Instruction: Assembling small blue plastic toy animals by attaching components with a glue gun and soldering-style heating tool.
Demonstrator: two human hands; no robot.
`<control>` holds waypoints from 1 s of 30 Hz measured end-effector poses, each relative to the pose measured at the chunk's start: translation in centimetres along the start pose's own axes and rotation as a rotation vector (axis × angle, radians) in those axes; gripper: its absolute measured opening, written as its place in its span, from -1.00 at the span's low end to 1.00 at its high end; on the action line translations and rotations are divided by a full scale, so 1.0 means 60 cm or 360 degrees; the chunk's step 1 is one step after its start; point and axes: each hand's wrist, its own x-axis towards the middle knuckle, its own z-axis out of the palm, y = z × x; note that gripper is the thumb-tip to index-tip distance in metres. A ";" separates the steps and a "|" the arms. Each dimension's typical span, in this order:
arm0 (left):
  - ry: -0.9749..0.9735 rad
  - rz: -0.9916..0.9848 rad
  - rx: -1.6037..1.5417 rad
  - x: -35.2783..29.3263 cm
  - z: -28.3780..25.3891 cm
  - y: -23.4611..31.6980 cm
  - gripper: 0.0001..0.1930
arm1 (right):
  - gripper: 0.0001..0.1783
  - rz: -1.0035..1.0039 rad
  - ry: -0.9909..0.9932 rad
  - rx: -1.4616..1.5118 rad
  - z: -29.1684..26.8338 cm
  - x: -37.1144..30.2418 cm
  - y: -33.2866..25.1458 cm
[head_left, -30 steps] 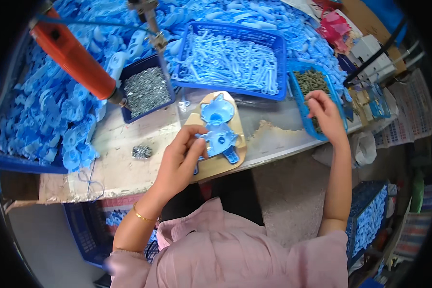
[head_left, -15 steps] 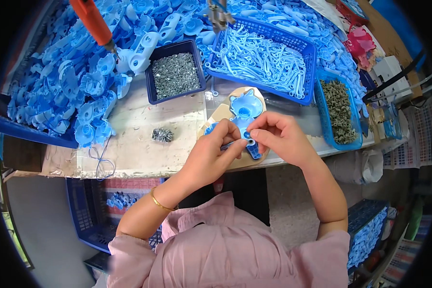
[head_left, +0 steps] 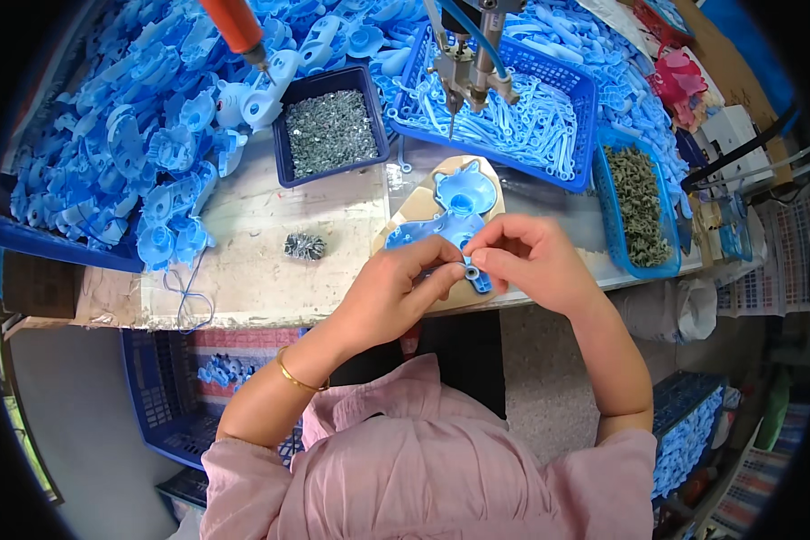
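Observation:
Both my hands meet over a light-blue plastic shell (head_left: 466, 193), which lies hollow side up in a tan holder (head_left: 411, 205) at the table's front edge. My left hand (head_left: 405, 283) is closed in a pinch of thumb and forefinger at the shell's near end, beside a small ringed piece (head_left: 471, 272). What those fingertips hold is mostly hidden. My right hand (head_left: 535, 261) is also closed, thumb against forefinger just above that ring; anything between them is too small to make out.
Above the shell hangs a metal driver head (head_left: 468, 76); an orange driver (head_left: 234, 25) hangs farther left. Around stand a dark tray of screws (head_left: 282, 144), a blue basket of ringed links (head_left: 540, 178) and a blue tub (head_left: 654, 268). A spiky metallic clump (head_left: 305, 246) lies left of the holder.
The metal driver head and the orange driver now appear farther right, with the metal one reaching lower in the picture. My hands stay over the shell, their fingers barely shifted.

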 end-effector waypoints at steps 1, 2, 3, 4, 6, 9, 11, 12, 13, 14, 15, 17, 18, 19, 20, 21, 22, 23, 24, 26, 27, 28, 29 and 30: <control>0.0021 0.0005 -0.0046 0.001 -0.002 0.001 -0.82 | -0.87 0.0002 -0.0004 -0.0001 0.003 -0.001 0.003; 0.0025 0.0002 -0.0048 0.002 -0.002 0.001 -0.82 | -0.85 -0.0184 0.0047 -0.0087 0.007 -0.001 0.009; 0.0102 0.0052 0.0012 0.005 -0.001 0.000 -0.79 | -0.83 -0.0370 0.0098 -0.0174 0.009 0.000 0.012; 0.0186 0.0095 0.0074 0.006 -0.001 -0.002 -0.76 | -0.83 -0.0369 0.0082 -0.0170 0.010 0.004 0.012; 0.0356 0.0349 0.0390 0.008 -0.005 -0.008 -0.72 | -0.78 -0.0370 0.0236 -0.0276 0.006 0.013 0.011; 0.0568 0.0596 0.0843 0.011 -0.017 -0.021 -0.60 | -0.75 -0.0172 0.0278 -0.0212 -0.031 0.032 0.036; 0.0629 0.0573 0.0981 0.010 -0.022 -0.029 -0.55 | -0.75 -0.0082 0.0234 -0.0211 -0.040 0.035 0.048; 0.0585 0.0501 0.1004 0.010 -0.023 -0.032 -0.53 | -0.74 0.0006 0.0200 -0.0212 -0.041 0.037 0.053; 0.0542 0.0431 0.1027 0.009 -0.024 -0.034 -0.52 | -0.74 0.0007 0.0195 -0.0211 -0.039 0.040 0.056; 0.0544 0.0427 0.1027 0.012 -0.023 -0.039 -0.52 | -0.73 0.0006 0.0193 -0.0241 -0.036 0.044 0.057; 0.0569 0.0467 0.1048 0.015 -0.020 -0.047 -0.54 | -0.73 0.0005 0.0192 -0.0271 -0.034 0.046 0.057; 0.0589 0.0502 0.1066 0.019 -0.018 -0.054 -0.56 | -0.73 0.0024 0.0184 -0.0345 -0.031 0.052 0.056; 0.0607 0.0471 0.1066 0.020 -0.018 -0.056 -0.58 | -0.74 0.0038 0.0177 -0.0420 -0.030 0.054 0.055; 0.0623 0.0442 0.1065 0.021 -0.018 -0.058 -0.60 | -0.74 0.0043 0.0180 -0.0420 -0.031 0.056 0.055; 0.0620 0.0442 0.1062 0.022 -0.018 -0.059 -0.60 | -0.74 0.0046 0.0173 -0.0407 -0.032 0.058 0.055; 0.0622 0.0434 0.1033 0.024 -0.017 -0.061 -0.62 | -0.74 0.0049 0.0167 -0.0394 -0.033 0.059 0.056; 0.0624 0.0424 0.1006 0.025 -0.017 -0.062 -0.63 | -0.74 0.0052 0.0169 -0.0393 -0.032 0.059 0.055; 0.0621 0.0424 0.1003 0.025 -0.017 -0.062 -0.63 | -0.74 0.0052 0.0191 -0.0495 -0.031 0.058 0.052; 0.0610 0.0423 0.1010 0.025 -0.016 -0.061 -0.65 | -0.73 0.0052 0.0212 -0.0597 -0.030 0.057 0.049; 0.0594 0.0424 0.1012 0.024 -0.014 -0.059 -0.66 | -0.73 0.0033 0.0157 -0.0663 -0.028 0.057 0.038; 0.0609 0.0425 0.1046 0.024 -0.014 -0.056 -0.68 | -0.72 0.0009 0.0097 -0.0729 -0.028 0.058 0.031; 0.0620 0.0432 0.1077 0.023 -0.013 -0.054 -0.71 | -0.72 0.0012 0.0108 -0.0729 -0.030 0.060 0.022; 0.0613 0.0440 0.1074 0.023 -0.012 -0.054 -0.71 | -0.72 -0.0063 -0.0033 -0.0895 -0.034 0.063 0.012; 0.0621 0.0434 0.1088 0.022 -0.012 -0.055 -0.72 | -0.72 -0.0139 -0.0176 -0.1060 -0.038 0.069 0.005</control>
